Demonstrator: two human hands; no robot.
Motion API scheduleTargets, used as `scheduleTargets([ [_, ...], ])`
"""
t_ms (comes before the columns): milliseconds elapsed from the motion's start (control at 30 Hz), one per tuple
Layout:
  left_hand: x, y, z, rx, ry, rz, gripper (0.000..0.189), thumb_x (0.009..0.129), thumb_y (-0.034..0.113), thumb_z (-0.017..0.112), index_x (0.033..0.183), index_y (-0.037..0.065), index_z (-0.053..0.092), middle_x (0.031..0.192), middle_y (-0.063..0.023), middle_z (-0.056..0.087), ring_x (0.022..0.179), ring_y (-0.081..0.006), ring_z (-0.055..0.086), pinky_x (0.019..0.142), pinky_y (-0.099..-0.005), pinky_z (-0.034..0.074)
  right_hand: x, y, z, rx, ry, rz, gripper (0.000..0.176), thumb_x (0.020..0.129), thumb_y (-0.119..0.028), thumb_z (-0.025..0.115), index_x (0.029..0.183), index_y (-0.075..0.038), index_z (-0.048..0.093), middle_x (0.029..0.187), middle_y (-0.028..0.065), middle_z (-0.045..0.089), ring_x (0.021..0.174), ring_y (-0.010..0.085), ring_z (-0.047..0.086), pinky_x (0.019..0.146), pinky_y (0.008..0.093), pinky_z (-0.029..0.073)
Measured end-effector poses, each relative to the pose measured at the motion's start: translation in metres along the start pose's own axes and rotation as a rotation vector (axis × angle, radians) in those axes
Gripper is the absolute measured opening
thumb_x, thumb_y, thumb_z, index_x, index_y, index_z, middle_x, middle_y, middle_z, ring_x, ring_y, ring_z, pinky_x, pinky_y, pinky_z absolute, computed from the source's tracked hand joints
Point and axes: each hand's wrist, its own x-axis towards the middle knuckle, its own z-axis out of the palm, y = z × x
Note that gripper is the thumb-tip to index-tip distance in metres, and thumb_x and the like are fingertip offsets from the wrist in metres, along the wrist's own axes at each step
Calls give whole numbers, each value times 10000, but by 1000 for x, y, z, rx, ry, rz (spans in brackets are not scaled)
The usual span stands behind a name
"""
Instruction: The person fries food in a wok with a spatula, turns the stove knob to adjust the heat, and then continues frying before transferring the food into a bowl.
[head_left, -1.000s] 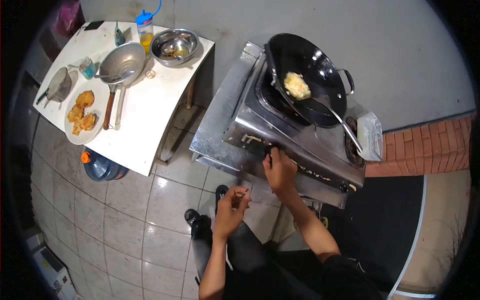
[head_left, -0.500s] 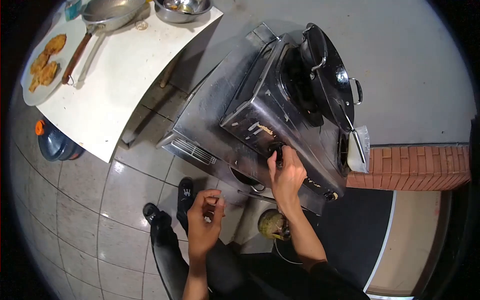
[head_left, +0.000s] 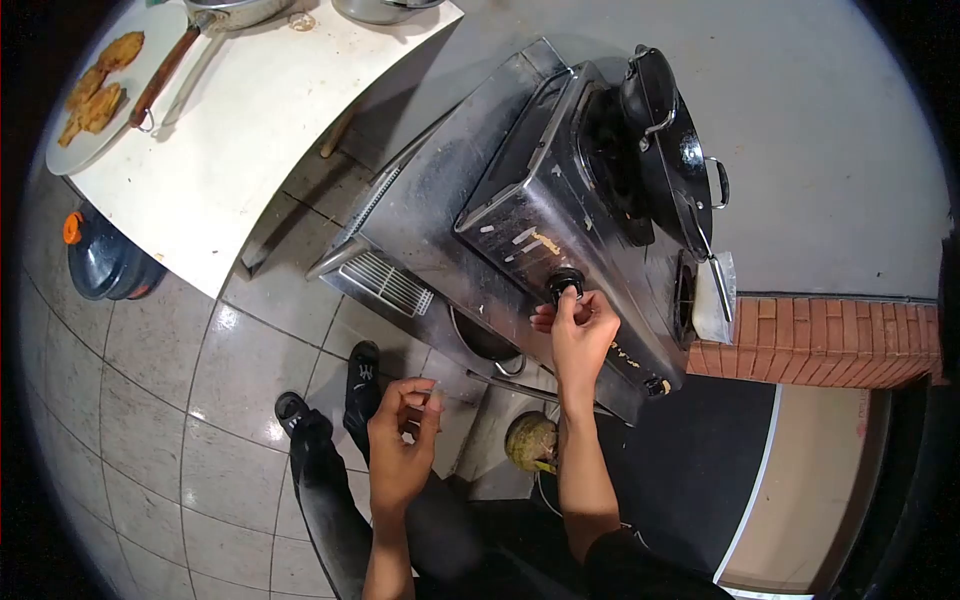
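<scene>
R hand (head_left: 583,325) at knob (head_left: 567,285) by stove (head_left: 540,208) front edge, thumb on it, can't tell if clamped; L hand (head_left: 402,440) half-curled, can't tell if tips meet. Best: firm pinch, slow turn, watch burner (head_left: 612,168).

Short black sleeve (head_left: 630,568), bare forearms (head_left: 583,455), dark grey trousers (head_left: 325,510), black shoes (head_left: 363,370) with pale markings (head_left: 364,378).

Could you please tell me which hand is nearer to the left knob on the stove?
Right: the right hand is at the lower edge of the knob; the left hand is apart from it, lower and further left in view.
</scene>
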Motion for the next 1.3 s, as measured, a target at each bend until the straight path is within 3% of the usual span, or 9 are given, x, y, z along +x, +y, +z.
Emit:
scheduleTargets([
  [233,6,2,2,-5,6,12,186,915,147,627,1053,34,577,787,-12,599,654,-71,550,545,-208,389,7,0,-3,-97,-79,0,243,921,-57,538,719,41,443,545,146,589,482,198,631,452,324,512],
  [300,9,4,4,2,18,32,185,913,144,630,1054,35,579,785,-9,597,657,-71,541,554,-207,391,8,0,-5,-382,-127,-227,213,908,-55,551,740,38,459,545,174,579,473,275,624,455,383,489],
  [367,10,3,5,0,17,30,185,914,147,628,1053,35,580,784,-7,595,661,-70,537,561,-209,394,8,-6,-10,-452,-168,-283,178,904,-55,554,789,56,477,576,153,601,494,223,637,447,320,491],
  [467,11,3,5,-8,22,29,183,918,152,622,1052,35,581,782,-4,593,665,-70,530,573,-211,399,12,-6,-12,-953,-209,-585,143,841,-48,573,792,22,458,624,239,582,574,416,603,514,453,480],
  [600,11,3,6,-22,14,18,180,924,158,613,1049,32,581,783,-2,592,667,-71,528,579,-214,403,16,-10,-20,-1176,-336,-681,168,813,-62,608,853,28,472,663,224,585,579,391,621,509,436,487],
  [667,10,2,6,-27,12,19,178,924,153,612,1049,31,581,784,-2,593,668,-71,527,578,-214,402,15,-22,-19,-1372,-409,-791,259,675,32,609,909,91,516,692,182,601,576,271,655,487,320,525],
  [767,9,1,5,-35,9,17,177,922,147,613,1052,30,582,786,-2,595,668,-70,526,577,-214,399,15,-24,-18,-1477,-425,-830,269,691,9,607,927,100,517,684,166,597,594,231,660,477,287,518],
  [1000,5,4,-2,-10,17,-3,169,922,145,615,1047,35,581,791,2,605,664,-61,519,561,-208,378,16,-19,-21,-1559,-372,-928,263,715,-32,607,941,74,521,689,130,597,607,212,661,474,278,515],
  [1300,-2,-5,-10,-2,13,52,163,924,141,613,1049,42,579,795,-3,620,655,-57,516,556,-205,374,15,-16,-25,-1415,-337,-801,152,779,-46,592,891,0,499,707,122,620,596,243,671,484,332,523],
])
